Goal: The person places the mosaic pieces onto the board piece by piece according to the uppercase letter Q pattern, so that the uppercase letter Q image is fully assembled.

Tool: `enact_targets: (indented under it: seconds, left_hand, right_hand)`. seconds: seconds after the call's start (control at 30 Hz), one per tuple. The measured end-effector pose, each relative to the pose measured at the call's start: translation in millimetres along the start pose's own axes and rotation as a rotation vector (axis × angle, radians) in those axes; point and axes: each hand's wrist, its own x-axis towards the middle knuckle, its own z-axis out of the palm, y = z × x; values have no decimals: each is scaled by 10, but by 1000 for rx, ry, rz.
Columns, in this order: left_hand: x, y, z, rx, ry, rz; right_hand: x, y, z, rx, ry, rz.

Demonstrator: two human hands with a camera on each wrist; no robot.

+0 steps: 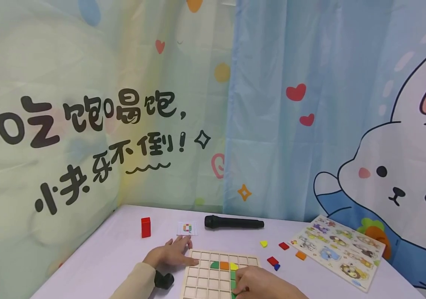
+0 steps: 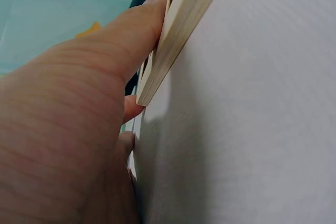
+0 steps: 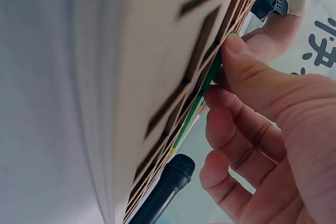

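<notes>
A wooden grid board [image 1: 205, 283] lies on the table. Its far rows hold a green rounded piece [image 1: 215, 265], an orange square [image 1: 224, 265] and a yellow piece [image 1: 233, 266], with a green piece [image 1: 233, 275] below the yellow. My left hand [image 1: 173, 252] is at the board's far left corner, thumb laid on the rim and fingers reaching beyond it. Over the right side of the grid, my right hand [image 1: 259, 282] pinches a green tile [image 3: 214, 66] between thumb and index finger, down at a cell; its other fingers are curled.
Beyond the board are a small pattern card [image 1: 187, 228], a red block [image 1: 145, 227] and a black microphone [image 1: 234, 222]. To the right lie a yellow piece [image 1: 264, 243], red tiles [image 1: 273, 261], an orange tile [image 1: 300, 256], a blue piece [image 1: 277, 267] and an animal picture board [image 1: 341, 253].
</notes>
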Motion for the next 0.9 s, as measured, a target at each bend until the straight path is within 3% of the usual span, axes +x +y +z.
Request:
enact_targets:
  seconds: [0.3, 0.53, 0.9]
  left_hand:
    - [93, -110, 65, -13, 15, 14]
    - [95, -98, 65, -19, 10, 13]
    - [78, -89, 63, 4, 13, 19]
  right_hand:
    - [42, 58, 39, -6, 24, -34]
    - [36, 88, 32, 10, 28, -110]
    - [-8, 58, -2, 85, -10, 26]
